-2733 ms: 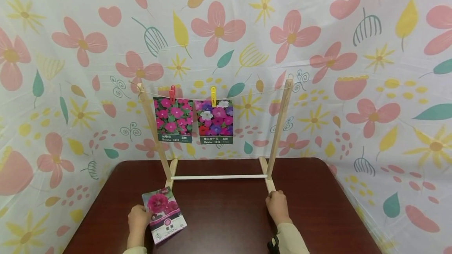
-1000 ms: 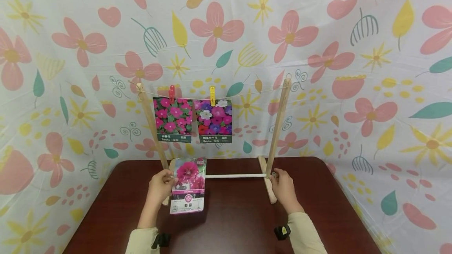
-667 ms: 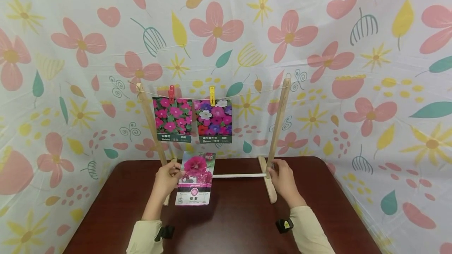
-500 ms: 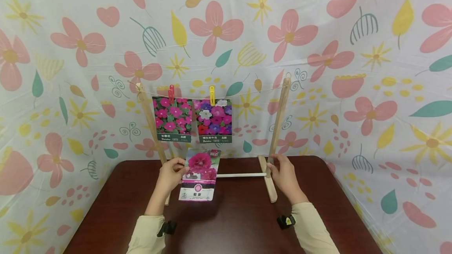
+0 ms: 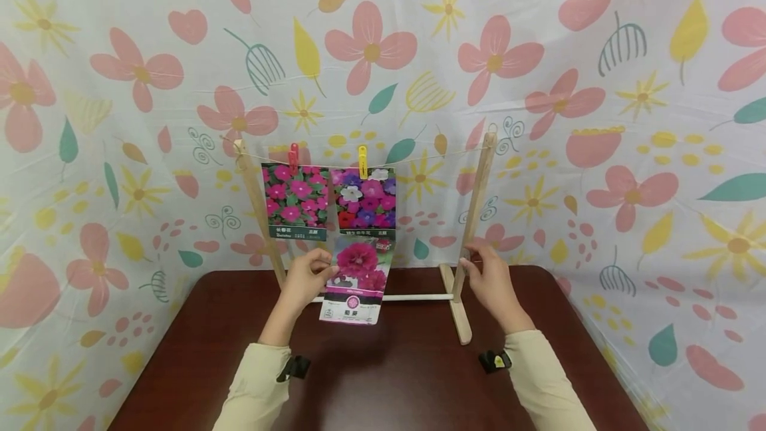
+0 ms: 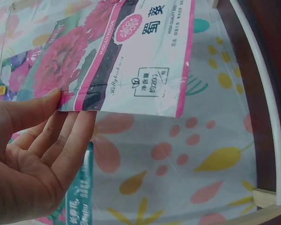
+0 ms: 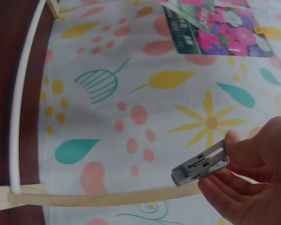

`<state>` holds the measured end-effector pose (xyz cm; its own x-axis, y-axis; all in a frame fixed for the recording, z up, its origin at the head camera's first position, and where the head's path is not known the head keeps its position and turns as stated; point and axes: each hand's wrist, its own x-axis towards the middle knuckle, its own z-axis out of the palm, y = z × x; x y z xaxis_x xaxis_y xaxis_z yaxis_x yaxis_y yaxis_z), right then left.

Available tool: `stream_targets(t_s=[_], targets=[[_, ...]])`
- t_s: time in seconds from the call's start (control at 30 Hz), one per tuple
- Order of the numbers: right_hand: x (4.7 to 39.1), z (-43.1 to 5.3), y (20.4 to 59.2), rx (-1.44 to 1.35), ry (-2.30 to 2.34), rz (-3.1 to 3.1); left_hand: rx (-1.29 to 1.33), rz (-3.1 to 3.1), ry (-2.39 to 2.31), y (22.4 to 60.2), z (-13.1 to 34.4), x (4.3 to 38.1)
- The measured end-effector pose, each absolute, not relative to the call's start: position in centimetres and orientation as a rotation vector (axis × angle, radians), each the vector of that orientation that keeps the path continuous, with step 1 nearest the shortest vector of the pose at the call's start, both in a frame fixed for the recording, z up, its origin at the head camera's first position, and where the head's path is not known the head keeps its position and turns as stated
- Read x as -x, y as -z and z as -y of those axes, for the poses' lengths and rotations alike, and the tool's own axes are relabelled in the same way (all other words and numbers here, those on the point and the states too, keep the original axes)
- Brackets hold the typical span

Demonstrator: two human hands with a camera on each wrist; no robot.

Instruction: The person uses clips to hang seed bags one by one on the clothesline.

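Note:
My left hand (image 5: 306, 278) pinches the left edge of a hollyhock seed packet (image 5: 353, 285) with a dark pink bloom. Raised upright in front of the rack, the packet overlaps the bottom of the right-hand hanging packet (image 5: 366, 201) in the head view. Thumb and fingers of my right hand (image 5: 493, 281) pinch a grey clothespin (image 7: 200, 164), its closed tip pointing away from the palm. That hand is beside the right wooden post (image 5: 475, 211). A red clothespin (image 5: 293, 158) and a yellow clothespin (image 5: 362, 161) fix two seed packets to the string (image 5: 443, 157).
The string runs between the right post and the left post (image 5: 256, 198). A white bar (image 5: 415, 297) joins the posts low down, and wooden feet (image 5: 457, 318) stand on the dark red table (image 5: 383, 384). Behind hangs a flower-patterned cloth (image 5: 598, 231).
My left hand has carried the hollyhock packet up and to the right, from low by the left foot to under the hanging packets. My right hand has risen from the right foot along the post.

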<state>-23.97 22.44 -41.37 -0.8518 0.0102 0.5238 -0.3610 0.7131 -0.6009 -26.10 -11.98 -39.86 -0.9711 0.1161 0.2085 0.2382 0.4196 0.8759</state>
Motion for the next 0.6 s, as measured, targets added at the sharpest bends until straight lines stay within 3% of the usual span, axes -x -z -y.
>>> stream_targets(t_s=[0.6], targets=[[24.7,-23.1,35.3,-0.387,-0.998,2.307,0.417,2.503,1.829,36.0,9.5,27.6]])
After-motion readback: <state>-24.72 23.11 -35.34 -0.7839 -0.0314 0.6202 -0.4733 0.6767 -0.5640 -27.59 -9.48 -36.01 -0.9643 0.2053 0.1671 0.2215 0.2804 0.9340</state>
